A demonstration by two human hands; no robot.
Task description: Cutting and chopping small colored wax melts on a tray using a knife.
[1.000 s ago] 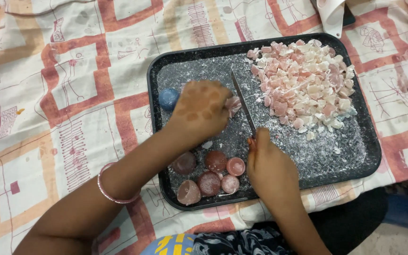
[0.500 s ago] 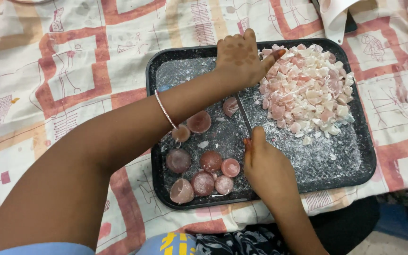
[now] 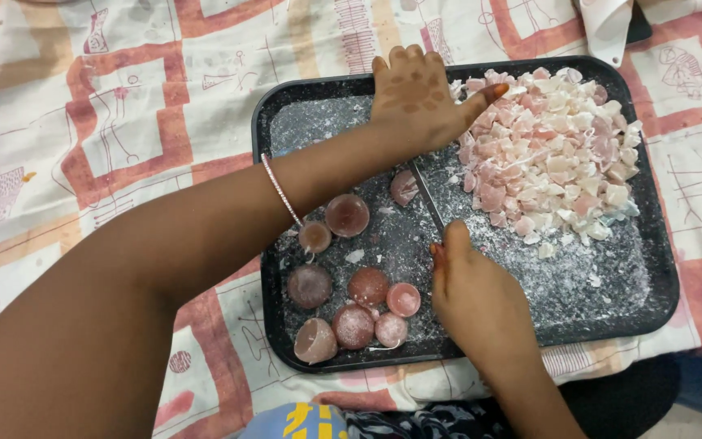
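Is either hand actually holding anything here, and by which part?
The right hand grips a thin dark metal blade at its near end. The left hand rests flat by the pile of pink-white chopped pieces, holding nothing.

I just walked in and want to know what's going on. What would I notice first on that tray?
First, the big heap of pink and white chopped pieces filling the right side of the black tray. The left hand lies flat at the heap's left edge, while the right hand holds a knife near the tray's middle. At the lower left of the tray sit round reddish-brown dome pieces, dusted with white powder.
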